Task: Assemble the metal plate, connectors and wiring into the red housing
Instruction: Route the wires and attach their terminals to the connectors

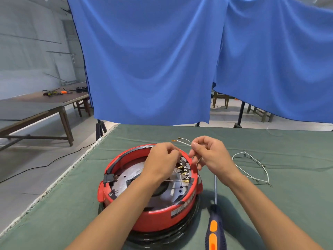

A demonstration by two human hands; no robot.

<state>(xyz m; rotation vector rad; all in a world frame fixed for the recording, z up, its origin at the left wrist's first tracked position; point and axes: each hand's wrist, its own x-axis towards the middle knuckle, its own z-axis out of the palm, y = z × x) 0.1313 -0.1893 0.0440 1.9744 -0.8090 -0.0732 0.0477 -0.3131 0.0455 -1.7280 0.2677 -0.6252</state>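
The housing [126, 210] is red with a black rim strip, its inner plate [126, 175] silvery grey. Connectors [185, 173] are brass-gold. The bench [270, 204] cloth is plain dull green; the screwdriver [215, 230] handle dark navy with orange; far curtains [153, 60] solid blue.

Single head view, looking forward-down, close over green table [270, 204].

Even, bright daylight fills the workshop, casting soft shadows beneath the red housing [149, 212] and screwdriver [215, 224] on the green cloth [72, 204]. Wide-angle distortion bows the edges; the blue curtain [153, 60] and background look slightly soft.
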